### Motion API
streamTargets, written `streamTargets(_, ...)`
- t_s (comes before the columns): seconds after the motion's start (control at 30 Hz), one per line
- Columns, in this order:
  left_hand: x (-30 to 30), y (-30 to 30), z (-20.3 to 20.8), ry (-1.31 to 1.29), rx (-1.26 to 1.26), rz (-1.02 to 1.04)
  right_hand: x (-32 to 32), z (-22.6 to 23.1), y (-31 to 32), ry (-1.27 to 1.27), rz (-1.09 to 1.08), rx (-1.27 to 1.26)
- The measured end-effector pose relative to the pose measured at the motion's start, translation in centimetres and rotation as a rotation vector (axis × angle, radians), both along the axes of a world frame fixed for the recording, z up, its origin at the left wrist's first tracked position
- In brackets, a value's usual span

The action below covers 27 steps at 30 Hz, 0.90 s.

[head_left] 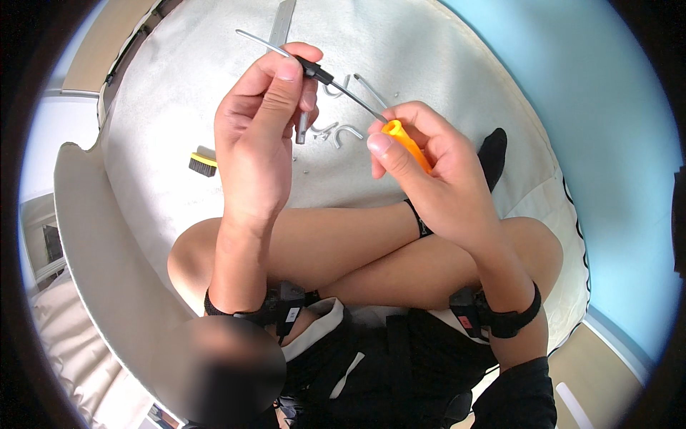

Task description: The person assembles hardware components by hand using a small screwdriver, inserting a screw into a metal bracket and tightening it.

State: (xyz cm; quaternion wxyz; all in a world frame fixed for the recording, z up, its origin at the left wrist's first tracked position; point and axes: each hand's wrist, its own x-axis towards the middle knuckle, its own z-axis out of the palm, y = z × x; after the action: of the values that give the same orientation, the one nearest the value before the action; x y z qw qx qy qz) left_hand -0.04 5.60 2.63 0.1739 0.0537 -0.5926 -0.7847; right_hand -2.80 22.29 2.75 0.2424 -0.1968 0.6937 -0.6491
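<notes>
On the left of the pale, softly wrinkled sheet (pixel 143 107), we see a small brush (pixel 204 161) with a yellow back and dense dark bristles, lying apart from both hands. Just beyond it, our left hand (pixel 257 136) pinches a slender metal rod (pixel 261 40) between thumb and fingers; the rod is smooth and shiny, slightly bent toward its far end, with a matt black sleeve (pixel 314 70) around its middle. Behind it shows a flat grey metal bar (pixel 283 21), straight-edged, and below the fingers a short silvery tube (pixel 301 129); we cannot tell whether the hand holds either.

Farther right lie U-shaped hooks (pixel 349 133) of rounded, bright metal, a thin straight pin (pixel 369 90) and tiny bits. All these lie loose, unattached as far as we see.

Next comes the yellow handle (pixel 414 154), glossy, plastic-looking and round-mouthed, gripped in our curled right hand (pixel 450 175). The rod's near end meets its rim; whether it is seated, we cannot tell, so we judge the joining under way, its completion unconfirmed. At the far right rests a foot in a black knit sock (pixel 493 154).
</notes>
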Motion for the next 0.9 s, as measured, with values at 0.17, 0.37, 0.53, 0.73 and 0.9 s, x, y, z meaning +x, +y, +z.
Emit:
streamTargets(0.17, 0.1, -0.1, -0.3, -0.018, -0.018, -0.080, -0.2, -0.4, 0.1, 0.069, 0.016, 0.027)
streamTargets(0.37, 0.3, 0.9, -0.6, 0.029, -0.118, -0.336, -0.1, -0.2, 0.0, 0.053, -0.083, -0.078)
streamTargets(0.53, 0.3, 1.0, -0.7, 0.029, -0.101, -0.336, -0.2, 0.4, 0.2, -0.074, -0.074, -0.121)
streamTargets(0.73, 0.3, 0.9, -0.6, 0.059, -0.111, -0.340, -0.3, 0.7, 0.3, -0.119, -0.025, -0.118)
streamTargets(0.9, 0.3, 0.9, -0.6, 0.077, -0.136, -0.352, -0.1, 0.3, 0.3, -0.182, -0.028, -0.156)
